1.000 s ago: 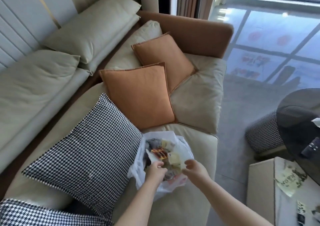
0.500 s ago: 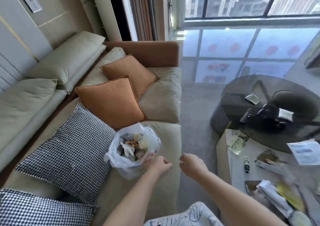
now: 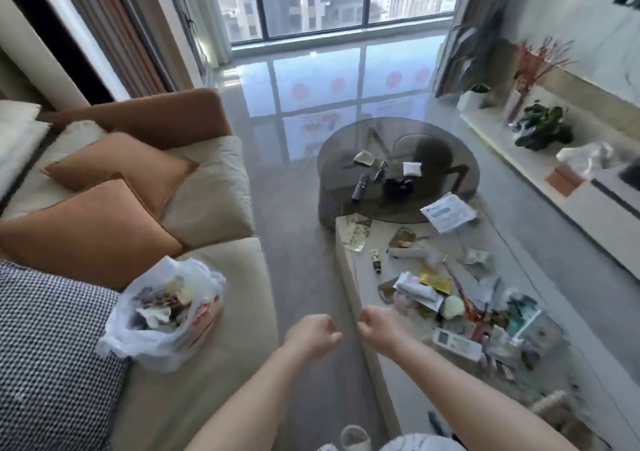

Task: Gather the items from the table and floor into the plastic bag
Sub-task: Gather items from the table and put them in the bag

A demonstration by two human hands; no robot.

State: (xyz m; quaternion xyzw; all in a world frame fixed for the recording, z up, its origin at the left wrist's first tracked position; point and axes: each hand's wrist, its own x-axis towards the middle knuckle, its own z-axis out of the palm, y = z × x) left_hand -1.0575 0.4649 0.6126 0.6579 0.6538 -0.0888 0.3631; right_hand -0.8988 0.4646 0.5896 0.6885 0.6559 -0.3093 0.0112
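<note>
Living room, seen from above. Polished grey floor (image 3: 294,208) runs to a tall window (image 3: 311,0) with curtains on both sides. Beige sofa (image 3: 214,194) with a brown armrest sits on the left. On the right stands a low white table (image 3: 360,277); beyond it, a round dark glass table (image 3: 450,145) overlaps its far end. A long white ledge (image 3: 554,180) lines the right wall.

Counts: 2 orange cushions (image 3: 86,229), 1 black-and-white checked cushion (image 3: 52,346) at lower left. 1 plastic bag (image 3: 162,315), white, mouth open, standing on the sofa seat just beside the checked cushion, already holding mixed wrappers and scraps. On the white table, a scattered pile of litter (image 3: 460,298): packets, wrappers, crumpled paper; too blurred to count singly. 1 white-and-blue flat packet (image 3: 446,211) lies at the edge where the two tables meet. On the glass table: 1 dark remote (image 3: 358,185), 1 small white packet (image 3: 412,168), 1 torn wrapper (image 3: 363,158), 1 dark object, unclear. 2 potted plants on the ledge, 1 crumpled white bag (image 3: 585,158) there too.

Hands: left hand (image 3: 310,334) and right hand (image 3: 379,326) held out over the floor gap between sofa and white table, near each other but apart. Fingers of both curled into loose fists; nothing visible in either, neither touches anything.
</note>
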